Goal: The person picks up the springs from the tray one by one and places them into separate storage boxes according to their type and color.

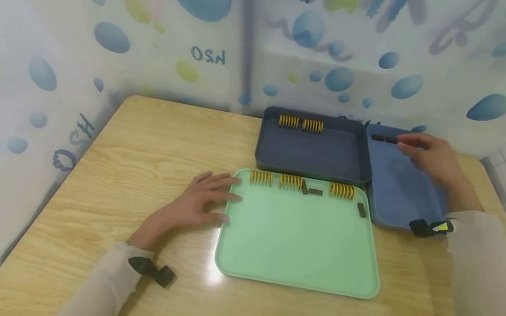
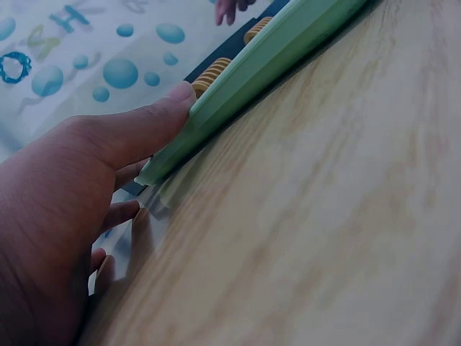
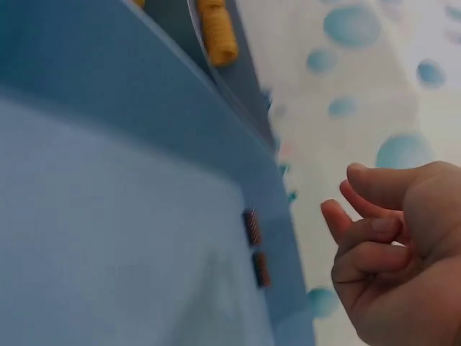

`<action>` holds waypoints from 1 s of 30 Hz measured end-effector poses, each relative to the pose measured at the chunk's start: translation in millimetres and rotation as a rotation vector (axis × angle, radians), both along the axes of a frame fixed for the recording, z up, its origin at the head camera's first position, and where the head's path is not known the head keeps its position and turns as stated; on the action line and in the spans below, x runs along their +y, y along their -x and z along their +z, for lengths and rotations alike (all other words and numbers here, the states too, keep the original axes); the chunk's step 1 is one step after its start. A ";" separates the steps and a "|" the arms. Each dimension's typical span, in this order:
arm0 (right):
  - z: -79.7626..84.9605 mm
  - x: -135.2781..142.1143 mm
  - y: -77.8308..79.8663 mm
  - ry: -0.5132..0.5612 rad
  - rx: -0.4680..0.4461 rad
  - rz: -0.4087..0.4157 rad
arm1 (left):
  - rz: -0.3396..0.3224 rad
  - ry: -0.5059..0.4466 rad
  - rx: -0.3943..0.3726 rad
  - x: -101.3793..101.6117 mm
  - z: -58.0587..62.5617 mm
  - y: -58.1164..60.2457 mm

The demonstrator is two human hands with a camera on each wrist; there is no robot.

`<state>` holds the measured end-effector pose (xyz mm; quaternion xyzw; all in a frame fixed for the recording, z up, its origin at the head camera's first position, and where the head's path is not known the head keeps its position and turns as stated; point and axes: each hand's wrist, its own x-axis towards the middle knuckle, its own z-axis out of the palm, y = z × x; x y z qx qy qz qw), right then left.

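My right hand [image 1: 435,160] hovers over the far end of the blue tray [image 1: 402,189], its fingers loosely bent. In the right wrist view nothing sits between thumb and fingertips. Two small dark springs [image 3: 252,227] lie in line along that tray's far wall, close to the fingertips in the head view. My left hand [image 1: 193,200] is at the left edge of the light green tray [image 1: 295,240], fingers spread, the thumb [image 2: 169,108] against its rim. Along the green tray's far side lie three yellow springs [image 1: 261,178] and several small dark springs [image 1: 315,192].
Behind the green tray stands a dark grey-blue tray [image 1: 316,153] with two yellow springs [image 1: 313,126] near its far wall. The blue tray adjoins it on the right. A patterned wall covering [image 1: 223,86] rises behind the wooden table [image 1: 114,167].
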<state>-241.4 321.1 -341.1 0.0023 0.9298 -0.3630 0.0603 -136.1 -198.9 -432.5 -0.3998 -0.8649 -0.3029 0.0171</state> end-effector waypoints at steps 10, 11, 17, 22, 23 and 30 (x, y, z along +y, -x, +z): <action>3.5 -19.2 -46.9 0.070 0.060 0.069 | -0.001 0.008 0.010 0.3 -1.1 1.1; 2.4 -23.0 -52.1 0.088 0.063 0.066 | -0.001 0.009 0.011 0.2 -1.0 1.0; -8.2 -53.1 -81.0 0.172 0.118 0.090 | 0.001 0.006 0.012 -0.9 -0.1 0.2; -20.7 -74.9 -92.0 0.131 0.205 0.075 | -0.002 0.002 0.003 -0.2 -1.0 0.0; -22.9 -78.4 -93.0 0.123 0.222 0.057 | -0.003 0.003 0.004 0.1 -1.1 0.1; -33.4 -89.0 -94.6 0.125 0.236 0.008 | 0.001 0.006 0.009 0.6 0.2 0.3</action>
